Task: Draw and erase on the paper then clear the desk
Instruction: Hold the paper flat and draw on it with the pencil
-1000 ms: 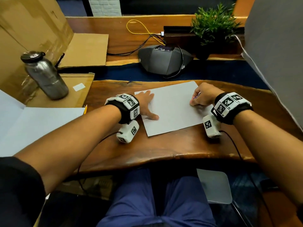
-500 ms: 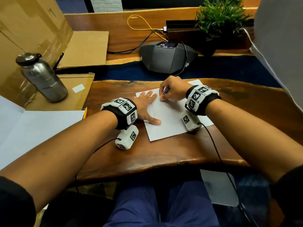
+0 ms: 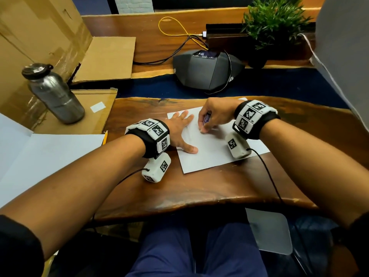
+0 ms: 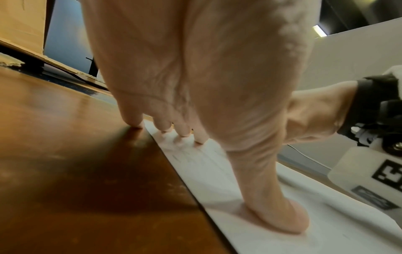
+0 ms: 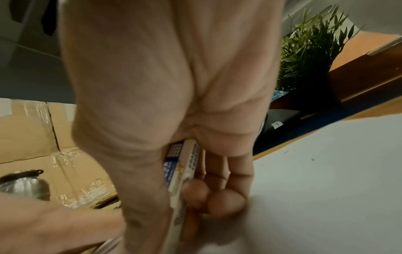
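A white sheet of paper (image 3: 211,152) lies on the wooden desk (image 3: 199,186), with faint pencil marks near its left edge (image 4: 191,158). My left hand (image 3: 179,132) lies flat with spread fingers on the sheet's left part, thumb (image 4: 280,216) pressed down. My right hand (image 3: 211,116) pinches an eraser in a blue and white sleeve (image 3: 206,119) and holds its tip against the paper beside the left fingers. In the right wrist view the eraser (image 5: 182,173) sits between thumb and curled fingers.
A steel bottle (image 3: 54,94) stands on cardboard at the left. A yellow pencil tip (image 3: 105,136) shows beside white sheets (image 3: 40,156). A grey conference phone (image 3: 207,72) with cables and a potted plant (image 3: 273,21) stand behind. A grey panel (image 3: 347,47) rises at the right.
My right hand has moved with the eraser from the paper's right edge leftward to the middle, close to my left fingers. The left hand has stayed flat on the sheet.
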